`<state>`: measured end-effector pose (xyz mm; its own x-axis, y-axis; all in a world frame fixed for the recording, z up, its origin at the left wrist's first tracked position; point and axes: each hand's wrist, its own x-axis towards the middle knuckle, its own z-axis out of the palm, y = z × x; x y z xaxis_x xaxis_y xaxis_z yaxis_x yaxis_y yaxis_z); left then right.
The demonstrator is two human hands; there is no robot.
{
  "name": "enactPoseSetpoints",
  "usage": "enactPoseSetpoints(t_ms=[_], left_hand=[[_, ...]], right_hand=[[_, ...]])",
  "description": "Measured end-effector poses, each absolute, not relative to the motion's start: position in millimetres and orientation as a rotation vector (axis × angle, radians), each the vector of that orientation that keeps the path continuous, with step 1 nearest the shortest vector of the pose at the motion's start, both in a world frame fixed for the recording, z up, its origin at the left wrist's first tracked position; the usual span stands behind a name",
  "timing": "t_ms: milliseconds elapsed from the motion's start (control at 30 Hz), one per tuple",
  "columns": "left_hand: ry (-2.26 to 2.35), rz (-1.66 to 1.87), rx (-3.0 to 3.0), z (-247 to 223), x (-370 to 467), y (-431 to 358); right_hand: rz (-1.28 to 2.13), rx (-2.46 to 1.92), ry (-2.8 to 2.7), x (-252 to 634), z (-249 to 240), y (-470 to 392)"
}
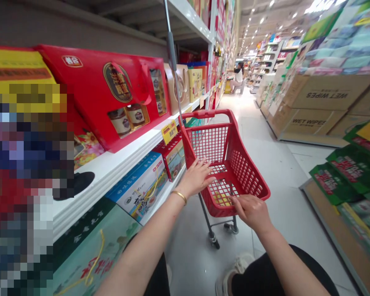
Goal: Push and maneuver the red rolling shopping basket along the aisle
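Note:
A small red plastic shopping cart point(249, 164) on metal legs with casters stands before me in the aisle. Its lattice basket has a handle bar on the far side, and something yellow shows at the bottom through the mesh. My left hand point(199, 176), with a gold bangle at the wrist, lies at the basket's left side, fingers stretched out and apart; whether it touches the rim I cannot tell. At the near right corner, my right hand point(253, 211) is closed over the basket's rim, its fingertips partly hidden.
Along the left runs a white shelf point(132, 146) with red gift boxes point(95, 82) of jars and boxed goods below. A thin pole point(171, 49) rises beside the cart. Wet wipes cartons point(317, 98) and green packs point(348, 172) line the right. A person point(239, 78) sits farther down the aisle.

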<state>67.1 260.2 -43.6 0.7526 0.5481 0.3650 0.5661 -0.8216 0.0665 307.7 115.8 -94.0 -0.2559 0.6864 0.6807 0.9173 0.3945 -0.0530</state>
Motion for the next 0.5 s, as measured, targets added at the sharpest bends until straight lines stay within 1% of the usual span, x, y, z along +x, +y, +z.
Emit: enactPoseSetpoints(t_ms=[167, 333, 500], left_hand=[[-0.747, -0.612, -2.963, -52, 103, 251], [-0.818, -0.666, -2.943, -61, 140, 231], [-0.908, -0.701, -2.868, -60, 169, 214]], right_hand=[[-0.436, -1.465, -1.884, 346, -97, 99], [-0.427, -1.658, -1.460, 346, -100, 91], [-0.462, -1.639, -1.253, 341, -105, 82]])
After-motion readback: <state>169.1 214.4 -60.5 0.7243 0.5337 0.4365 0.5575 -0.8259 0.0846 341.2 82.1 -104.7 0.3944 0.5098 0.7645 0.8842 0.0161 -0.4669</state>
